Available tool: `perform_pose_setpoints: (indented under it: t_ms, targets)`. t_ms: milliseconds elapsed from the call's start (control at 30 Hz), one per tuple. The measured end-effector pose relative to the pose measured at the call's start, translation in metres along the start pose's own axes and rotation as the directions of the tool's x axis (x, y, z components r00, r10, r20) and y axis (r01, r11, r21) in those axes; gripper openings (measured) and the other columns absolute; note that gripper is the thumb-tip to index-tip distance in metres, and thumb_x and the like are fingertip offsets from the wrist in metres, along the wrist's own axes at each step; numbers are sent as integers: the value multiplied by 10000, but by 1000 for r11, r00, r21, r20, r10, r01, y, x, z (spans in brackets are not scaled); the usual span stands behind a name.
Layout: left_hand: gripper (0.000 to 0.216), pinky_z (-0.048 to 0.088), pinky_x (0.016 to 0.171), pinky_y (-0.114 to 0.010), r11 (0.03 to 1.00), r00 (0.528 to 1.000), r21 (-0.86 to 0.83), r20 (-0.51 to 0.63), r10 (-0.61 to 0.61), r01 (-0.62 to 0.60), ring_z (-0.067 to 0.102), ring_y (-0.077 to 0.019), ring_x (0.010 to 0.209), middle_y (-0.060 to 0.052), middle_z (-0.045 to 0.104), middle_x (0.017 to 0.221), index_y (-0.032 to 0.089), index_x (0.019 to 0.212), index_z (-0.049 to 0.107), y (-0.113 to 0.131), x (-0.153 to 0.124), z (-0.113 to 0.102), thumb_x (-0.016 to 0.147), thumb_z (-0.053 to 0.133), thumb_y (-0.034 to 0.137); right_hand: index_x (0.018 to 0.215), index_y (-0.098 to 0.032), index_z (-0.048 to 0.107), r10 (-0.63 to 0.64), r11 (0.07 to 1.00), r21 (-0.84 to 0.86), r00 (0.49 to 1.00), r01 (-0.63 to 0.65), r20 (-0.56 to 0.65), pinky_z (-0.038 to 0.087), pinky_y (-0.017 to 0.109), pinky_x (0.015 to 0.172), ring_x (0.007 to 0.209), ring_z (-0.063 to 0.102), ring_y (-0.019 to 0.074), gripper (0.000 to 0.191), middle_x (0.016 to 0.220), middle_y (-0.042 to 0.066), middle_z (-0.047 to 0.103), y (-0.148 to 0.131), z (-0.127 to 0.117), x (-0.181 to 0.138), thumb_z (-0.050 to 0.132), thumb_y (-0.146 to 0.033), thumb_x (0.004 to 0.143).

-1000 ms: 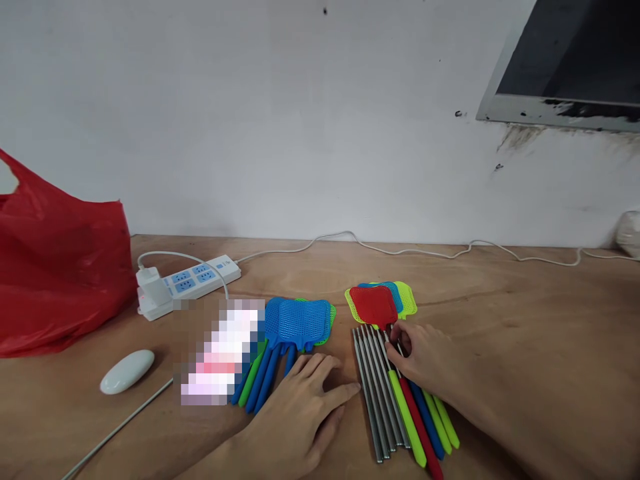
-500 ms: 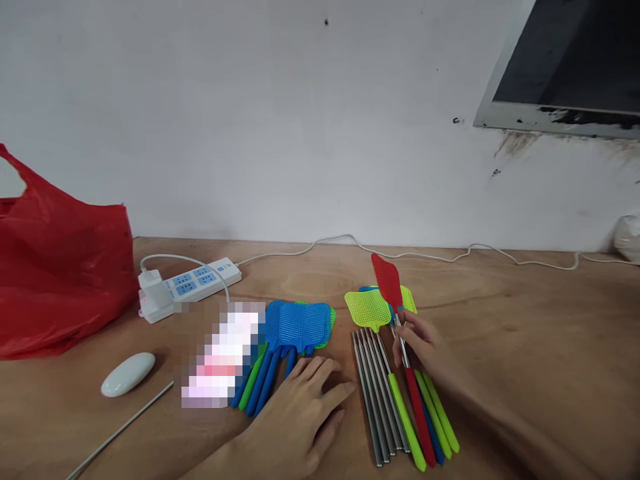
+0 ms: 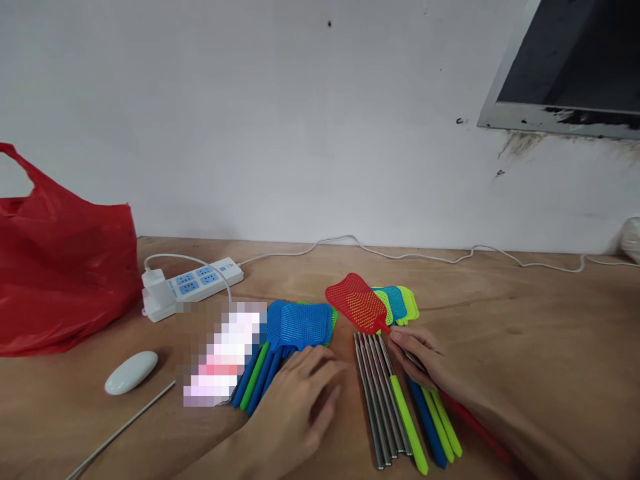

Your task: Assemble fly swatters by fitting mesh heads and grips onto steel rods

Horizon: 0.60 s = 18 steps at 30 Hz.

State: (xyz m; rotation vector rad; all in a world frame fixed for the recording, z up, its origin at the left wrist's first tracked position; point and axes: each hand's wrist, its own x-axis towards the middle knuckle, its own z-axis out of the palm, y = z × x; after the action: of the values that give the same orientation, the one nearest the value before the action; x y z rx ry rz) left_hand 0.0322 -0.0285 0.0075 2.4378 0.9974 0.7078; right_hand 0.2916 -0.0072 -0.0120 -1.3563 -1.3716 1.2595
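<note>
My right hand point(image 3: 417, 357) pinches a red fly swatter point(image 3: 357, 303) just below its head; its red handle shows beneath my forearm. The red head overlaps a pile of yellow-green and blue swatters point(image 3: 396, 303), with handles stretching toward me. Left of those handles lies a row of metal rods point(image 3: 373, 400). My left hand point(image 3: 300, 397) rests over the handles of a second pile of blue and green fly swatters point(image 3: 305, 323), fingers loosely extended and thumb apart. The parts of the handles under that hand are hidden.
At left are a red plastic bag point(image 3: 65, 273), a white power strip point(image 3: 210, 280) with a plug, and a white oval object point(image 3: 131, 372). A blurred-out bright item point(image 3: 225, 357) lies beside the blue swatters. A white cable point(image 3: 400, 256) runs along the wall.
My right hand has drawn the red swatter toward me and tilted it, its head swinging left and its handle going right under my forearm. My left hand has shifted slightly left.
</note>
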Motion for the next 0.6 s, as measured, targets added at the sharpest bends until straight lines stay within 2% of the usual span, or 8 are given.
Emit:
perform_pose_setpoints:
  t_ms: [67,133,200,267,367,500,600]
  targets:
    - [217,490,875,-396,979,983,-185,-145,-111,83,596,-240,1010,-76,631,1130,243,1147,587,-3,3,-3,976,454,237,635,-242,516,-12,999,-36,999,13,53,206,236,380,371,281,95,488,437,-82,333,1,0,-3,555,-686,834]
    - [217,501,820,-361,902,932,-405,-247,-266,150,613,-225,965,-66,647,1065,238,1139,571,-8,6,-6,1000,442,343,635,-241,471,-32,996,-79,991,42,131,194,241,406,406,258,96,509,472,-82,313,-4,2,-6,518,-699,853]
    - [312,504,758,-339,795,877,-580,-273,-396,178,620,-211,857,-53,649,948,213,1155,563,-12,9,-10,1009,411,442,637,-236,406,-61,985,-142,968,98,243,188,248,441,450,233,99,519,516,-83,288,-14,3,-9,459,-682,897]
    - [395,500,716,-322,707,850,-687,-260,-459,171,615,-199,778,-39,642,859,184,1185,557,-13,12,-13,996,423,503,637,-230,342,-118,953,-229,937,200,328,196,256,486,503,229,106,510,565,-77,267,-24,4,-12,407,-628,949]
    - [447,500,655,-294,649,876,-743,-192,-442,164,608,-174,672,-8,636,755,163,1215,545,-10,14,-14,955,514,525,643,-218,360,-191,817,-456,912,353,363,230,269,544,559,312,123,489,595,-60,302,-32,5,-15,345,-557,995]
    - [465,497,546,-244,637,903,-748,-125,-412,187,590,-141,551,31,614,644,157,1186,566,-7,15,-13,891,626,511,647,-215,392,-169,667,-637,911,387,376,241,268,541,538,366,125,462,566,-56,334,-35,4,-19,334,-493,1012]
    - [476,499,501,-222,628,909,-750,-87,-407,209,600,-132,515,35,615,613,140,1169,574,-7,16,-14,879,642,511,655,-214,424,-180,553,-734,917,394,357,225,265,523,510,389,122,434,548,-54,341,-38,4,-23,346,-452,1009]
